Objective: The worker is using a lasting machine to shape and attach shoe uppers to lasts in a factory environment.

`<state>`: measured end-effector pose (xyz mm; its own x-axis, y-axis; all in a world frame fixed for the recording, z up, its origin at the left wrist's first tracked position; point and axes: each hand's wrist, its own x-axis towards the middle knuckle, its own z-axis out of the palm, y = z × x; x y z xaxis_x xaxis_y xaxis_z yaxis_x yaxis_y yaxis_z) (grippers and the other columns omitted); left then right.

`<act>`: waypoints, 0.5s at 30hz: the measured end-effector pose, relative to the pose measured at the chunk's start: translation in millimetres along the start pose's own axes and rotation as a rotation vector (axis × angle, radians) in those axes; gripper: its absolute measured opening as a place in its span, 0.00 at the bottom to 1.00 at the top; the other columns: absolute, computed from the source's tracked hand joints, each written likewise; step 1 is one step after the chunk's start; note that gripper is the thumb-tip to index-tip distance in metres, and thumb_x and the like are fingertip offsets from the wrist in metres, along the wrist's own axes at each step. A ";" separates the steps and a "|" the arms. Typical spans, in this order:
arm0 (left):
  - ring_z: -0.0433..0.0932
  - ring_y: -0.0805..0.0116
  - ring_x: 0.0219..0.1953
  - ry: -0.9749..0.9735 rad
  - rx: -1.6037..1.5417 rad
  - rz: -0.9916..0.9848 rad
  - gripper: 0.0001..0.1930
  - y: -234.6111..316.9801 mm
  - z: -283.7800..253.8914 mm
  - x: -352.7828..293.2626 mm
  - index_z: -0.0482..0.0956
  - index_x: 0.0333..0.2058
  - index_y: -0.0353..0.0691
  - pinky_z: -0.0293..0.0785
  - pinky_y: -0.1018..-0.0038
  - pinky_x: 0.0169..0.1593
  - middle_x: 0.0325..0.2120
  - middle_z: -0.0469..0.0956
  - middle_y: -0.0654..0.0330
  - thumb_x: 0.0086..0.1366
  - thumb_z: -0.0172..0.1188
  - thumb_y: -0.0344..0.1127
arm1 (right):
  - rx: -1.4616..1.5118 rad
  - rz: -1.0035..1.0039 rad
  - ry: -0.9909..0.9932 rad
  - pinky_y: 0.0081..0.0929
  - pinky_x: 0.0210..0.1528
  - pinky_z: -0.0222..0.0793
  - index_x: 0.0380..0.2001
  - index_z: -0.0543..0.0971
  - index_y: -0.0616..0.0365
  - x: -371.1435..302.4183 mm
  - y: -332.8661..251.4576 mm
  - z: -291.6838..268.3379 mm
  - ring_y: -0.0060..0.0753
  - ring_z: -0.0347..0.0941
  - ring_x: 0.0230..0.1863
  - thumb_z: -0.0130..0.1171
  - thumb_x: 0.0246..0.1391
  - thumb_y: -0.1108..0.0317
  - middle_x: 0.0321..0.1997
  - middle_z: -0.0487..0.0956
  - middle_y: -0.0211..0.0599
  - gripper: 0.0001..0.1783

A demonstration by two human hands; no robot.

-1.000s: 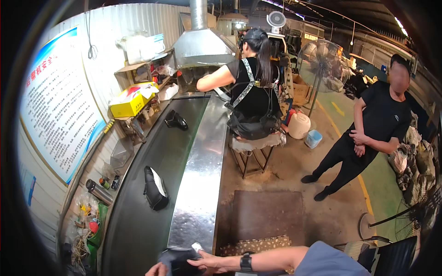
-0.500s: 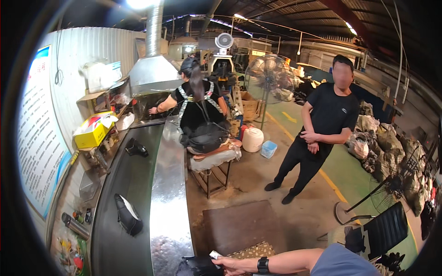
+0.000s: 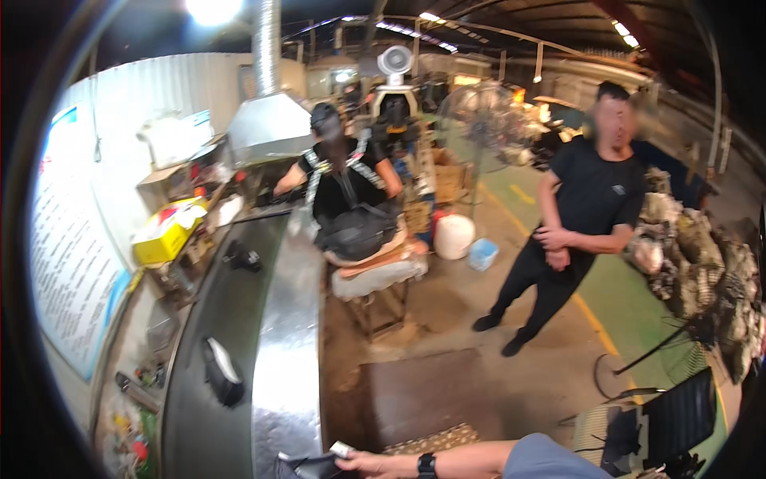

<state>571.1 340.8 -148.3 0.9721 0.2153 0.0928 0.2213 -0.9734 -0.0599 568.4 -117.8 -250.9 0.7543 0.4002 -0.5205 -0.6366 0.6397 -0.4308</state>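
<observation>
My right hand [image 3: 365, 465] comes in at the lower edge, with a dark watch on the wrist. Its fingers are closed on what looks like a black shoe [image 3: 309, 466] with a white part by the thumb; the picture's edge cuts it off. This lies over the near end of a shiny metal ledge [image 3: 289, 351]. Left of the ledge runs a dark conveyor belt [image 3: 191, 415]. A black shoe with white lining [image 3: 223, 374] lies on the belt, and a second black shoe [image 3: 242, 256] farther along. My left hand is out of view.
A co-worker [image 3: 349, 191] sits on a padded stool at the belt's far end. Another person [image 3: 594, 191] stands to the right, arms crossed low. A black chair [image 3: 678, 419] stands at near right. Shelves with a yellow box [image 3: 169, 231] line the left wall.
The view has shifted slightly, moving the room's right side rightward, and is blurrier. My right hand, with the black shoe, has moved left and a little lower in the picture.
</observation>
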 end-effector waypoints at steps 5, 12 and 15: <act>0.64 0.42 0.64 -0.154 0.166 0.373 0.44 86.3 -100.3 -25.6 0.70 0.65 0.49 0.58 0.49 0.66 0.63 0.66 0.41 0.49 0.71 0.57 | 0.239 0.043 0.092 0.53 0.57 0.73 0.56 0.74 0.45 34.0 -4.3 -40.8 0.40 0.77 0.57 0.55 0.67 0.49 0.54 0.81 0.33 0.20; 0.56 0.47 0.68 0.218 -0.082 0.744 0.35 165.5 81.3 -93.0 0.68 0.66 0.52 0.54 0.49 0.65 0.66 0.62 0.54 0.64 0.59 0.60 | 0.478 -0.016 0.136 0.59 0.60 0.68 0.51 0.77 0.54 18.3 -29.2 -38.2 0.47 0.75 0.57 0.58 0.64 0.50 0.56 0.80 0.42 0.21; 0.64 0.52 0.58 0.334 -0.163 0.830 0.24 209.1 85.2 -104.4 0.83 0.48 0.55 0.57 0.50 0.58 0.58 0.67 0.53 0.52 0.70 0.52 | 0.493 -0.077 0.270 0.61 0.64 0.65 0.50 0.78 0.55 9.5 -34.0 -31.0 0.48 0.75 0.59 0.58 0.64 0.54 0.56 0.81 0.42 0.19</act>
<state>522.6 121.5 -255.2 0.7360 -0.5689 0.3670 -0.5779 -0.8103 -0.0971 592.3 -156.1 -264.1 0.6861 0.1997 -0.6995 -0.3822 0.9171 -0.1130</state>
